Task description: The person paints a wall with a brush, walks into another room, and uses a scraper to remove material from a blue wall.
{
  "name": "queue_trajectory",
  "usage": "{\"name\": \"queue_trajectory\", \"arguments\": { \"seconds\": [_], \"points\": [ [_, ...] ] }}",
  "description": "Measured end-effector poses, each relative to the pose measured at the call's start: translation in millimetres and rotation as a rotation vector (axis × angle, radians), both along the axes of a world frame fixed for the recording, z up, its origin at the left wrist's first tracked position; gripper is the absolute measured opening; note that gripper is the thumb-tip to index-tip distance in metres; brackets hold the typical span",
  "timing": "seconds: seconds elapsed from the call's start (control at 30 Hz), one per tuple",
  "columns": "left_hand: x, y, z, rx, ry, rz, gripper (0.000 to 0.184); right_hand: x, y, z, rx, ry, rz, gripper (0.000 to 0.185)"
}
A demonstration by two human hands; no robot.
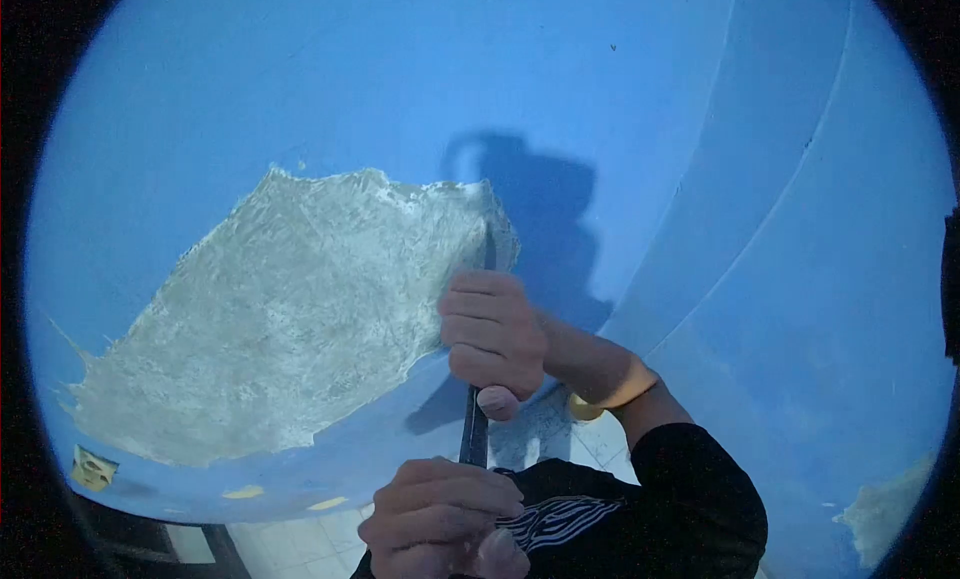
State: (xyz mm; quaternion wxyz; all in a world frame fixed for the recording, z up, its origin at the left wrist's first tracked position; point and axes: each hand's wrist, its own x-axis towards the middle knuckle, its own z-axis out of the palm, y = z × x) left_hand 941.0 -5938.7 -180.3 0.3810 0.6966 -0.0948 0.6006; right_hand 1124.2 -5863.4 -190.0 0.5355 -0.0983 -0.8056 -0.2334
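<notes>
A long dark metal bar (475,429) runs upward in front of me, and its narrow dark upper end (490,244) meets the right part of a rough grey bare patch (290,309) in the blue wall. My right hand (492,331) is wrapped around the bar's upper part, close to the wall. Lower down, my left hand (445,519) is closed around the same bar near my chest. The bar's bottom end is hidden by the left hand. Ragged, paler paint edges border the patch, and I cannot make out the exact shape of the bar's tip.
The blue wall (420,69) curves away on the right, with a second bare patch (890,509) low down there. A small torn picture (93,469) sticks to the wall at lower left. White floor tiles (290,544) and a dark frame (130,539) show below.
</notes>
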Motion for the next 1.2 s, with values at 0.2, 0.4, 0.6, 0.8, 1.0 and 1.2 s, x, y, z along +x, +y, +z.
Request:
{"name": "queue_trajectory", "arguments": {
  "seconds": [0.2,0.4,0.6,0.8,1.0,1.2],
  "points": [
    [16,2,-8,-0.001,-0.004,0.169,0.033,12,-1,-1,-0.040,-0.035,-0.022,0.037],
    [21,10,-6,0.125,0.104,0.295,0.033,14,6,-11,-0.056,-0.071,-0.018,0.035],
    [16,3,10,0.114,0.216,0.476,0.026,6,-7,2,-0.173,-0.179,-0.216,0.034],
    [10,2,0,0.048,0.213,0.458,0.034,9,0,-10,-0.028,-0.066,-0.026,0.034],
    [17,12,-8,0.074,0.536,0.630,0.027,14,17,-11,0.013,-0.042,-0.024,0.043],
    [4,27,-22,-0.019,-0.183,0.301,0.033,-1,3,-7,0.131,-0.070,-0.195,0.045]
  ]
}}
